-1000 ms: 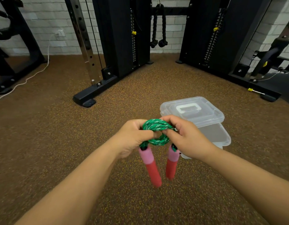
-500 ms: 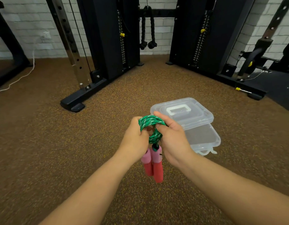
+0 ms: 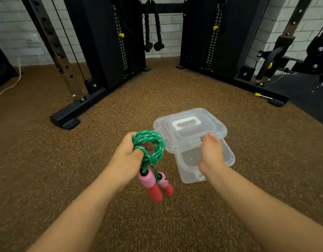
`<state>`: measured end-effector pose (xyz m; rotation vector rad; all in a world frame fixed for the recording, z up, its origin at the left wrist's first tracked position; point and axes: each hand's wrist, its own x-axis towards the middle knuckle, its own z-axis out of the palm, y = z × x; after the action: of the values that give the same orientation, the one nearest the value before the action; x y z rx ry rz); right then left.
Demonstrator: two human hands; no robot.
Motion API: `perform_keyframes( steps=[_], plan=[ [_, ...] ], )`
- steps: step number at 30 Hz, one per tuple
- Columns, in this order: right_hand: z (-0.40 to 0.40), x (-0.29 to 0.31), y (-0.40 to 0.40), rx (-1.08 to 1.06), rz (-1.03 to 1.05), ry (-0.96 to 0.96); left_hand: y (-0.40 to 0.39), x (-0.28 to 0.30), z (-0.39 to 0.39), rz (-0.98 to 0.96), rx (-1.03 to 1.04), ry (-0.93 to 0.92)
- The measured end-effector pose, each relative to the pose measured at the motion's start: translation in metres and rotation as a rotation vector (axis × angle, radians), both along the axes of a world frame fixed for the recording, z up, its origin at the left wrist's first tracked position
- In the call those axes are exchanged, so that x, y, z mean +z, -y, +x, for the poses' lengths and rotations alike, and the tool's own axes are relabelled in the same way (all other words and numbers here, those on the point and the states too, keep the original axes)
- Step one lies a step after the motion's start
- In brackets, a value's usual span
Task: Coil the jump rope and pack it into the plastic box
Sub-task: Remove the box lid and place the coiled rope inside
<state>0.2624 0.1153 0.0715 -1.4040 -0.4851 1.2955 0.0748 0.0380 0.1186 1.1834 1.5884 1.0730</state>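
Note:
The green jump rope (image 3: 153, 144) is wound into a tight coil, and its two pink-and-red handles (image 3: 153, 186) hang down below it. My left hand (image 3: 128, 157) grips the coil, held above the floor just left of the box. The clear plastic box (image 3: 229, 159) sits on the floor with its lid (image 3: 189, 130), which has a white handle, lying askew over the far part of it. My right hand (image 3: 210, 151) is over the box's open near part, fingers apart, holding nothing, fingertips near the lid's edge.
Brown speckled rubber flooring (image 3: 48, 170) surrounds the box. A black cable machine base (image 3: 66, 120) stands to the left, another frame (image 3: 266, 91) to the right. Black rope attachments (image 3: 153, 33) hang at the back before a white brick wall.
My right hand has let go of the coil and moved right over the box. The left hand now holds the coiled rope alone, and the handles hang together.

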Motion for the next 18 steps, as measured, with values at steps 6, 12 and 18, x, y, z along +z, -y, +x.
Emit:
perform_keyframes(
  steps=[6, 12, 18],
  plan=[
    [0.011, -0.020, -0.037, -0.013, -0.218, -0.154, -0.003, -0.010, -0.001, -0.146, 0.080, 0.015],
    [-0.001, -0.045, -0.047, 0.118, -0.181, -0.355, 0.002, -0.010, -0.008, -0.203, 0.150, 0.080],
    [-0.001, -0.049, -0.048, 0.179, -0.064, -0.326, 0.004, -0.010, -0.016, -0.231, 0.130, 0.156]
  ],
)
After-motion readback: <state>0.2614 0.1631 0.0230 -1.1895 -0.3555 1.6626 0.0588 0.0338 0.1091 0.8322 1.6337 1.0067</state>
